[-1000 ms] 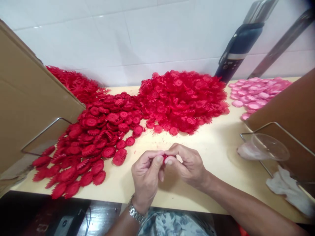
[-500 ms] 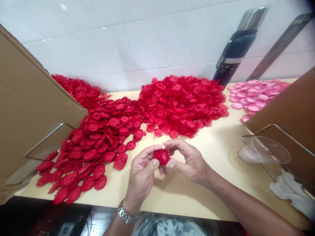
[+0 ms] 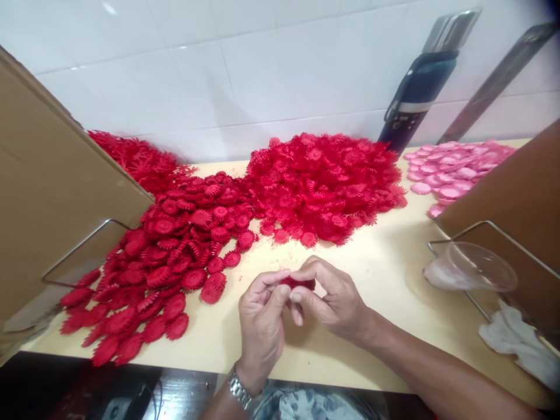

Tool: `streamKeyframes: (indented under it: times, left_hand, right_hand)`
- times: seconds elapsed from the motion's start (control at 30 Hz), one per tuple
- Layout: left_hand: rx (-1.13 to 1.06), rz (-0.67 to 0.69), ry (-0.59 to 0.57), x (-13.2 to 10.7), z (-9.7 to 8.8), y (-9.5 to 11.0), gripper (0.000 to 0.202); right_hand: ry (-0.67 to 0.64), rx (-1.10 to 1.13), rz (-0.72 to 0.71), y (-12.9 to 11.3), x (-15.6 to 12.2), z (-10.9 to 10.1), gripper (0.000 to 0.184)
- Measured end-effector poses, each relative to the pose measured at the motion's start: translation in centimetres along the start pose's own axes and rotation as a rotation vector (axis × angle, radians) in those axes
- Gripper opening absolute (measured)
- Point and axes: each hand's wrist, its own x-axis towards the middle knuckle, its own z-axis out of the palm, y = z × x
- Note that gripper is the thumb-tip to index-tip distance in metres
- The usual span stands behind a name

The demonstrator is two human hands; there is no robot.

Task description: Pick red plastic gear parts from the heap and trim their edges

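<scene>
Between my two hands is a small red fringed flower piece [image 3: 298, 283], mostly hidden by the fingers and seen nearly edge-on. My left hand [image 3: 265, 315] pinches its left side with thumb and forefinger; a metal watch is on that wrist. My right hand [image 3: 335, 297] grips the other side, thumb near the left thumb. Both hands are above the table's front part. Left of them spreads a heap of dark red round fringed pieces [image 3: 164, 274]. Behind them rises a larger pile of brighter red fringed pieces [image 3: 324, 181].
Red strips [image 3: 140, 160] lie at the back left by a cardboard panel [image 3: 61, 175]. Pink discs [image 3: 459, 169] and a dark blue bottle [image 3: 420, 87] are at the back right. A clear plastic cup [image 3: 472, 268] and crumpled tissue [image 3: 516, 341] lie by the right panel [image 3: 520, 216].
The flower piece has turned from face-up to nearly edge-on. Both hands have shifted slightly right and nearer to me, and the thumbs have come closer together over it.
</scene>
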Motion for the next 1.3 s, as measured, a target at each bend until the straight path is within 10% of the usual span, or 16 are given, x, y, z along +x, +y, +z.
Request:
streamKeyframes:
  times: [0.4, 0.6, 0.9, 1.3]
  left_hand:
    - [-0.036, -0.092, -0.071, 1.3, -0.4, 1.8, 0.023]
    - [-0.058, -0.072, -0.142, 0.4, -1.2, 1.2, 0.037]
    - [0.03, 0.028, 0.022, 0.5, 0.4, -0.1, 0.017]
    - [-0.016, -0.141, -0.221, 0.8, -1.7, 2.3, 0.042]
  right_hand:
    - [-0.126, 0.064, 0.037, 0.3, 1.1, -1.5, 0.036]
    - [-0.085, 0.12, 0.116, 0.1, 0.8, -1.1, 0.02]
    - [0.014, 0.032, 0.031, 0.1, 0.2, -0.1, 0.018]
    - [-0.339, 0.166, 0.018, 0.5, 1.5, -2.2, 0.041]
